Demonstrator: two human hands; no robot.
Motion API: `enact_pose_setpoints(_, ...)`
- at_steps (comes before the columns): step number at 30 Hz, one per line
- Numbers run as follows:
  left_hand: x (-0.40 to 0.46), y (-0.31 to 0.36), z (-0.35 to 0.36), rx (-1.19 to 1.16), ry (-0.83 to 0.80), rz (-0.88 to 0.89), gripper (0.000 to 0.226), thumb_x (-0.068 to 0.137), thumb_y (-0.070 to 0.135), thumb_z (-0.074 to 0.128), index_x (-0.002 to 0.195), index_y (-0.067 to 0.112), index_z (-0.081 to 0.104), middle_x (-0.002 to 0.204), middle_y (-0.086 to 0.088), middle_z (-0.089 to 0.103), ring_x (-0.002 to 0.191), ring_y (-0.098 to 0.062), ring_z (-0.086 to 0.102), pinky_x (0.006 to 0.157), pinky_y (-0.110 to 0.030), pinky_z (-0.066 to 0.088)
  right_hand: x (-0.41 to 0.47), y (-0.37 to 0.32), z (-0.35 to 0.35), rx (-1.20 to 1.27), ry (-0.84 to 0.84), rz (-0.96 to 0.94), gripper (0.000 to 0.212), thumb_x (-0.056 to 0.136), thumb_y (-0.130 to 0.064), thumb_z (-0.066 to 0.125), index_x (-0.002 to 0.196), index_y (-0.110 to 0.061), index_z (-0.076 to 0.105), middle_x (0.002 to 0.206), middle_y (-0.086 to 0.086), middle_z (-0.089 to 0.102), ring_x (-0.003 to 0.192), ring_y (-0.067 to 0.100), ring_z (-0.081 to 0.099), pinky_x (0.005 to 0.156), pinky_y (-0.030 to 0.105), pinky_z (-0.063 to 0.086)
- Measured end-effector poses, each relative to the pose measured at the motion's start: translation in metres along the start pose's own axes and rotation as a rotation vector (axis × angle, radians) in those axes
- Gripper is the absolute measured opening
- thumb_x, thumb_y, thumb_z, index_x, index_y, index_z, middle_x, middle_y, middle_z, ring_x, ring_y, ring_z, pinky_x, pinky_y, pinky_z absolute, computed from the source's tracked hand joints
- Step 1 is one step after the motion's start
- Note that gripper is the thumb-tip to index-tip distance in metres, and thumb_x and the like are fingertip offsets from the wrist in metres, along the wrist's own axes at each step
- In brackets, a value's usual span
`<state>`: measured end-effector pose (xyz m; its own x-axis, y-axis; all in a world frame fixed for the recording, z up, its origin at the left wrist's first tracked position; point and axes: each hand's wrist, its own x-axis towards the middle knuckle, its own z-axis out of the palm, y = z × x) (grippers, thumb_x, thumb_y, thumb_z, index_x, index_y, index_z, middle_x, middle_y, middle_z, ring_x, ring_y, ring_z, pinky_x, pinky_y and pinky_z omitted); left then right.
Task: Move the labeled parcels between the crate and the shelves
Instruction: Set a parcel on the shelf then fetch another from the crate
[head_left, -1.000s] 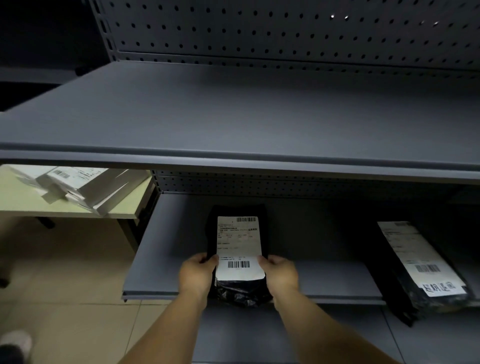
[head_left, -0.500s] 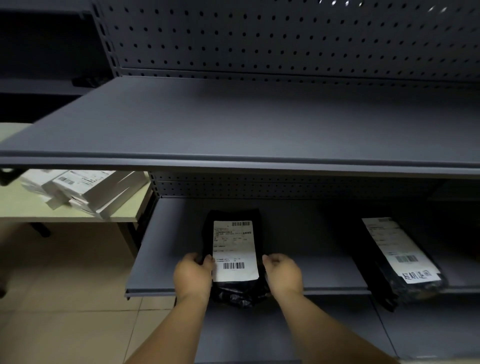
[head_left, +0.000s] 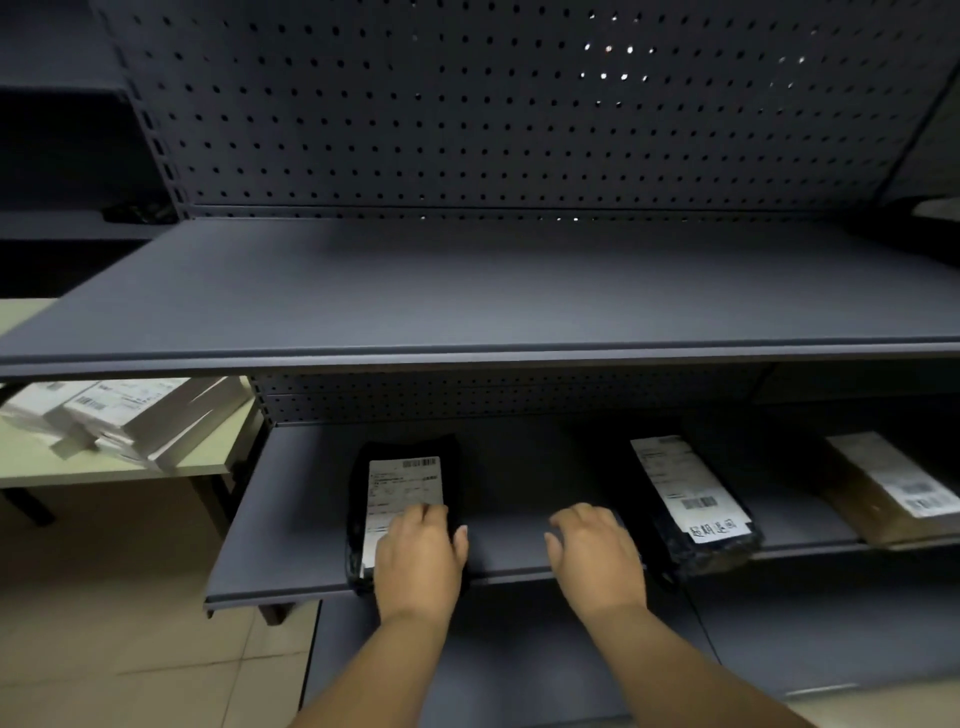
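A black parcel (head_left: 405, 483) with a white barcode label lies on the left part of the lower grey shelf (head_left: 291, 525). My left hand (head_left: 418, 558) rests flat on its near end, fingers relaxed over the label. My right hand (head_left: 595, 553) hovers over the bare shelf to the right of it, holding nothing, fingers loosely bent. A second black parcel (head_left: 691, 499) with a white label lies just right of my right hand. A brown parcel (head_left: 888, 488) lies further right on the same shelf.
A wide grey upper shelf (head_left: 467, 291) juts out above, with a pegboard back panel (head_left: 467, 104). A pale table (head_left: 114, 462) at the left carries several white labeled boxes (head_left: 130, 415). Another shelf (head_left: 493, 660) lies below, and tiled floor at the lower left.
Both hands let go of the black parcel's sides. My left hand now lies on top of it, and my right hand has moved right. The view has shifted right, showing the brown parcel.
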<state>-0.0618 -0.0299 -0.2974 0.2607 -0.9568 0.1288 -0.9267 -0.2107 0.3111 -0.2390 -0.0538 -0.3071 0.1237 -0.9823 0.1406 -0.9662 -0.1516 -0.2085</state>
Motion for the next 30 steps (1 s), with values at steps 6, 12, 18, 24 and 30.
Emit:
enact_pose_setpoints(6,-0.009,0.071,0.014,0.044,0.025,0.107,0.038,0.095,0.043,0.04,0.125,0.025,0.054,0.122,0.005,0.055,0.109,-0.014,0.052,0.087,-0.027,0.04,-0.006,0.067,-0.03,0.016,0.036,0.013,0.028,0.095,-0.034,0.045,0.116,-0.024,0.06,0.114,-0.005,0.059,0.109,0.016,0.05,0.09,0.028,0.041)
enact_pose_setpoints(12,-0.026,0.154,0.033,-0.005,0.027,0.126,0.038,0.095,0.042,0.043,0.126,0.022,0.055,0.124,0.004,0.055,0.109,-0.012,0.053,0.089,-0.025,0.042,-0.01,0.152,-0.059,0.025,0.037,0.054,0.029,0.094,-0.033,0.048,0.119,-0.024,0.06,0.12,-0.005,0.06,0.115,0.016,0.05,0.093,0.027,0.042)
enact_pose_setpoints(18,-0.045,0.226,0.05,-0.034,0.055,0.096,0.037,0.095,0.041,0.045,0.125,0.023,0.055,0.122,0.006,0.056,0.108,-0.011,0.053,0.09,-0.022,0.041,-0.013,0.227,-0.082,0.031,0.026,0.012,0.029,0.095,-0.032,0.046,0.12,-0.025,0.059,0.118,-0.007,0.058,0.109,0.014,0.05,0.09,0.025,0.042)
enact_pose_setpoints(24,-0.06,0.271,0.064,-0.041,0.08,0.035,0.036,0.095,0.041,0.046,0.125,0.022,0.056,0.12,0.007,0.057,0.106,-0.01,0.054,0.09,-0.023,0.042,-0.014,0.278,-0.092,0.051,0.023,-0.035,0.032,0.095,-0.034,0.045,0.124,-0.026,0.056,0.122,-0.007,0.057,0.113,0.013,0.049,0.094,0.025,0.04)
enact_pose_setpoints(30,-0.067,0.285,0.071,-0.039,0.085,-0.043,0.036,0.095,0.039,0.048,0.124,0.02,0.057,0.119,0.005,0.059,0.106,-0.012,0.055,0.087,-0.024,0.044,-0.013,0.301,-0.089,0.08,0.002,-0.043,0.032,0.095,-0.034,0.047,0.124,-0.025,0.057,0.121,-0.006,0.058,0.114,0.013,0.049,0.093,0.025,0.041)
